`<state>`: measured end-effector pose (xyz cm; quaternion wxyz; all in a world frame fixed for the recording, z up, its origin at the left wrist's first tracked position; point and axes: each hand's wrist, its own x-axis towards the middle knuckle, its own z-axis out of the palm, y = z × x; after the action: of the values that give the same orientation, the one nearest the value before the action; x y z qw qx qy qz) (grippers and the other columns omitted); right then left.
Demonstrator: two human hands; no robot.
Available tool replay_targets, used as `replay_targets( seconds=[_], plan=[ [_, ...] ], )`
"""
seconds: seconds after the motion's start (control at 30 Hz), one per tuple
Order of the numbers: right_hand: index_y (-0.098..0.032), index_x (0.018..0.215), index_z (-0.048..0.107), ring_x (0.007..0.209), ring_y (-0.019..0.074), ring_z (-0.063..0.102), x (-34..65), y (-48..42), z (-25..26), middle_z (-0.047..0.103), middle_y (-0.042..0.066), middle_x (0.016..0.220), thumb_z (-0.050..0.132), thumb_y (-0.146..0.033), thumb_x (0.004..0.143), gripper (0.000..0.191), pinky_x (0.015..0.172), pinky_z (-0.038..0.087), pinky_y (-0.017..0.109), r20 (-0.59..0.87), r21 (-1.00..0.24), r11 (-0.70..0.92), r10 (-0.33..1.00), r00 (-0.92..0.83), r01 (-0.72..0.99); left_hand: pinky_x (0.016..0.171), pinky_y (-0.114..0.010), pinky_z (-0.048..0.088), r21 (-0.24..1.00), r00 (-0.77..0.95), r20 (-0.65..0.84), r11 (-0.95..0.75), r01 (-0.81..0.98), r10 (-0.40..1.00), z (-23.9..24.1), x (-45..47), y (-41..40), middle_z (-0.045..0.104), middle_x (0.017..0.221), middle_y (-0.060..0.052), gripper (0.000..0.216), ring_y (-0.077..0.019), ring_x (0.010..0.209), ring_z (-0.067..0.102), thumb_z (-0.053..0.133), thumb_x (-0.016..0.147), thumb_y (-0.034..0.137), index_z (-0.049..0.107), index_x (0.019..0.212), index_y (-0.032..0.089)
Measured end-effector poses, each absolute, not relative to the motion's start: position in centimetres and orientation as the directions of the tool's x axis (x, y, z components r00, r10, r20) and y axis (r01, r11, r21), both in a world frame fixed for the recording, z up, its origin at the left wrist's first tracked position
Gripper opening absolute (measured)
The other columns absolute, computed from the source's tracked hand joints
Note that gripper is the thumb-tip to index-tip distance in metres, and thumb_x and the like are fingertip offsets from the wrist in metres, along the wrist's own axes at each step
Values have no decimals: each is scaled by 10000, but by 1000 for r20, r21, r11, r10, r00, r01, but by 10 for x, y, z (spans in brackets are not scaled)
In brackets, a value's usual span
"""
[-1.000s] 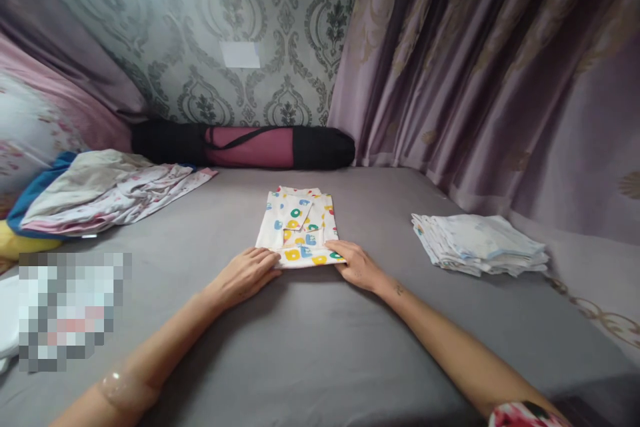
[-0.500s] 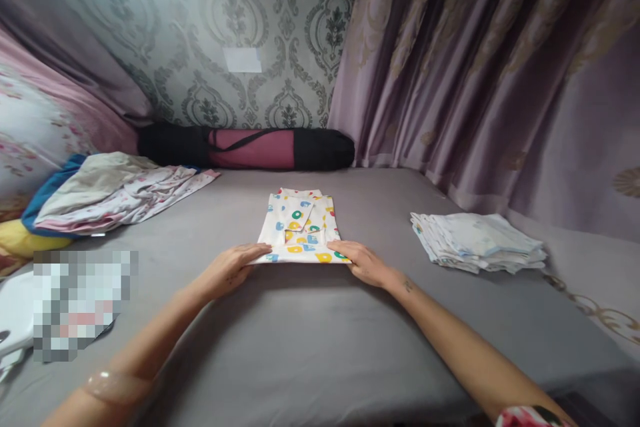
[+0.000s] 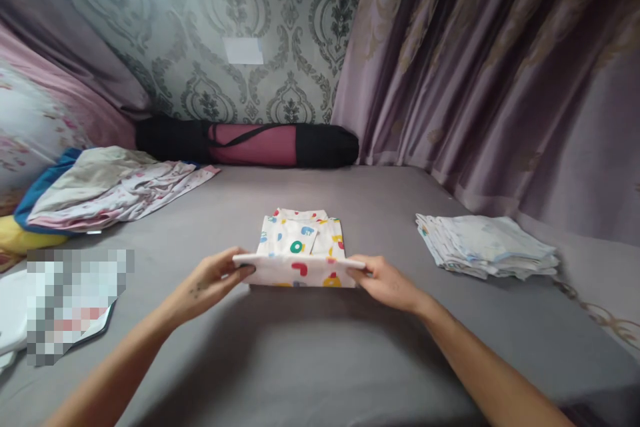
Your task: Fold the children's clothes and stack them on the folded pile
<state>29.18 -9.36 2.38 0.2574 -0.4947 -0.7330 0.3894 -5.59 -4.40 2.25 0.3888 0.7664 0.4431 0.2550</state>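
A small white shirt (image 3: 286, 235) with red, blue, green and yellow prints lies partly folded on the grey bed sheet (image 3: 320, 360). Its near edge is raised off the sheet, and the underside of that edge faces me. My left hand (image 3: 215, 283) pinches the left corner of the raised edge between thumb and fingers. At the opposite corner, my right hand (image 3: 385, 282) grips the cloth in the same way. The shirt's far part, with its sleeves folded inward, still rests flat.
On the right sits a stack of folded white cloths (image 3: 485, 245). A loose heap of clothes (image 3: 115, 187) lies at the left, with a pixelated object (image 3: 75, 307) nearer me. A long black and maroon bag (image 3: 250, 144) rests against the wall; a purple curtain (image 3: 450, 67) hangs at the right.
My hands, which lay on the flat near edge, now pinch its corners and have lifted it from the sheet. The shirt sits slightly closer to me.
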Motion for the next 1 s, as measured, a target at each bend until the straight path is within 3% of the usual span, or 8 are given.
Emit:
replay_targets(
  seconds=[0.13,0.23,0.3,0.5,0.73,1.0],
  plan=[
    [-144,1015,672,793,185,651,279,-50,-3,720,44,905,466,-396,907,343,663,483,256,62,-858,56,998,-6,511,666,-273,487,913,199,85,-157,377,976,5,-30,-11,659,833,-43,339,-198,783,600,545,808,461,628,929,156],
    [-149,869,667,732,186,634,268,-20,-14,703,52,782,441,-347,908,303,637,443,251,101,-725,-64,975,198,686,593,-253,436,873,34,80,-86,481,996,-14,-14,16,614,723,-15,284,-181,700,573,478,810,400,614,858,155],
    [-158,846,662,778,196,642,262,-3,-14,709,72,813,424,-288,911,279,661,429,252,86,-616,-154,962,260,772,573,-250,400,790,-32,96,-57,610,995,-23,-5,33,602,687,-14,242,-176,667,556,436,824,342,602,807,167],
    [-189,1034,643,986,213,649,257,22,-14,702,105,1061,362,-252,956,299,745,429,252,-24,-443,-270,957,290,855,632,-265,392,564,-33,123,-43,825,992,-30,13,58,661,789,-68,222,-196,732,592,381,905,256,584,853,183],
    [-186,1137,561,923,253,687,247,20,-26,711,135,967,254,-315,1015,354,749,459,322,15,-262,-295,951,310,919,649,-276,404,346,67,174,-125,930,982,-41,15,64,669,950,-93,306,-221,820,637,251,991,322,522,1083,216],
    [-138,1108,535,944,275,689,245,31,-29,704,184,978,266,-276,1011,317,776,473,353,1,-209,-317,946,324,925,673,-317,439,218,47,136,-76,973,990,-46,20,67,673,979,-136,293,-262,860,666,245,993,317,491,1054,170]
  ],
)
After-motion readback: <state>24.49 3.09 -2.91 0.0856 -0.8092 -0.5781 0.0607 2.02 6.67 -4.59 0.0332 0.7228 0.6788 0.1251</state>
